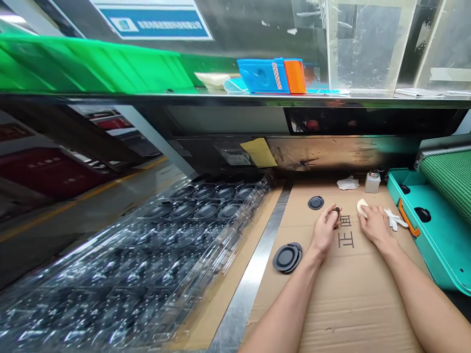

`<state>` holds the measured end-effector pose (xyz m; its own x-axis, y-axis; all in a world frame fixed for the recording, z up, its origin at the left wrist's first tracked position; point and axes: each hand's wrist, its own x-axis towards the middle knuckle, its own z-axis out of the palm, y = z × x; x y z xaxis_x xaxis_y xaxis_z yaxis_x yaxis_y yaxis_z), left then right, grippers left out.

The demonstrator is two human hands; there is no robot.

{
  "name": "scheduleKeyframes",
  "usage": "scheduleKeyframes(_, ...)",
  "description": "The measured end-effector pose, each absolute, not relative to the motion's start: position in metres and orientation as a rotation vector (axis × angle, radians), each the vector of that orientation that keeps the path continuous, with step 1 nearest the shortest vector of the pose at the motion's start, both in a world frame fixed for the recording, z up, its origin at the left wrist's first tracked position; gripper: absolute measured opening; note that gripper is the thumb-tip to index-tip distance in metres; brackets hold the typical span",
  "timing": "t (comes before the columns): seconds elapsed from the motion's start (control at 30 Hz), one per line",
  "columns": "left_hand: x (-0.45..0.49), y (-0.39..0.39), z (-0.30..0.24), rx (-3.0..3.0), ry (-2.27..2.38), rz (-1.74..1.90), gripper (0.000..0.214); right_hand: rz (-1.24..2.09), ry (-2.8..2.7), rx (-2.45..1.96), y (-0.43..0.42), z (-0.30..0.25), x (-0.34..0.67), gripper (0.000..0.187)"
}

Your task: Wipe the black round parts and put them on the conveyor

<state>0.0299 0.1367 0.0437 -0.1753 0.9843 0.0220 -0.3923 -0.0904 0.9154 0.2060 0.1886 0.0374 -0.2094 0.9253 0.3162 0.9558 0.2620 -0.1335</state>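
Toward the far side of the cardboard (pixel 346 294), I see the left hand (pixel 324 226) pinching a small dark piece (pixel 336 211), thumb and fingers together on it. Right hand (pixel 376 224) is over a pale pad (pixel 361 206); can't tell if clamped or just resting. Dark piece: probably light, stiff; take by the edge. Pad: likely light, soft, easily dented; pinch its free edge. Black disc (pixel 315 202) lies left, apart.

The single camera is worn on the person's head. It looks forward and downward over the tabletop (pixel 253 269), from above its near side, at close range, and the wide view reaches past the far edge to the shelf (pixel 368 102) above.
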Motion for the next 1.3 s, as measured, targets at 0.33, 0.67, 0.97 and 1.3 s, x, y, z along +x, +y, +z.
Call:
scheduleKeyframes(0.33, 0.037, 0.125, 0.04, 1.972, 1.367, 1.627, 0.097, -0.119, -2.165, -1.721, 0.193, 0.032, 0.206, 0.031)
scheduleKeyframes(0.67, 0.039, 0.125, 0.04, 1.944, 1.38, 1.612, 0.079, -0.11, -2.153, -1.722, 0.195, 0.03, 0.208, 0.033)
scheduleKeyframes(0.97, -0.001, 0.142, 0.045, 1.088, 1.705, 1.597, 0.036, -0.087, -2.133, -1.722, 0.193, 0.032, 0.207, 0.031)
scheduleKeyframes(1.3, 0.008, 0.139, 0.032, 1.637, 1.907, 1.165, 0.035, -0.076, -2.139, -1.733, 0.192, 0.033, 0.206, 0.029)
